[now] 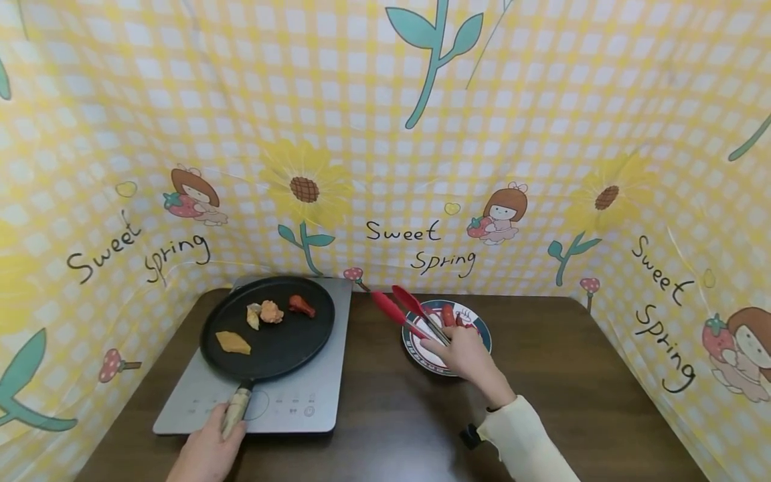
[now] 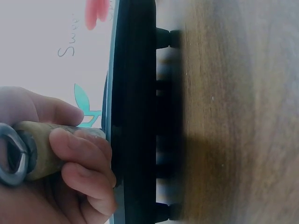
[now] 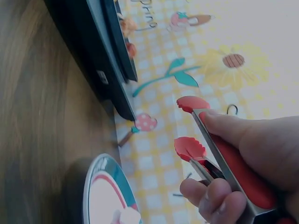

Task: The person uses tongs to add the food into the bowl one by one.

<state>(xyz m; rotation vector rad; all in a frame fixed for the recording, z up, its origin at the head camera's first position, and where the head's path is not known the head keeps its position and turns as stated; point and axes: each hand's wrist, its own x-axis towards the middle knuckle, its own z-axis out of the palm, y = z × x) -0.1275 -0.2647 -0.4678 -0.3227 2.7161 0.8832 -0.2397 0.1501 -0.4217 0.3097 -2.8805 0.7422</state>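
My left hand [image 1: 211,445] grips the pale handle [image 1: 237,410] of a black frying pan [image 1: 277,358]; its curled fingers and a metal ring at the handle's end show in the left wrist view. On the pan lie a flat yellowish piece [image 1: 233,343], a small pale piece [image 1: 253,316], a lumpy orange-brown piece [image 1: 272,312] and a reddish drumstick-like piece [image 1: 301,306]. My right hand [image 1: 464,355] holds metal tongs with red tips [image 3: 189,148] above a patterned plate [image 1: 421,355]. The tips stand apart with nothing between them. Red sausage-like food [image 1: 448,314] on the plate is partly hidden.
Beneath the pan is a silver induction cooktop [image 1: 325,402], on small feet at the left of the brown wooden table [image 1: 373,402]. A yellow checked cloth [image 1: 385,167] with flowers and lettering rises behind and at both sides.
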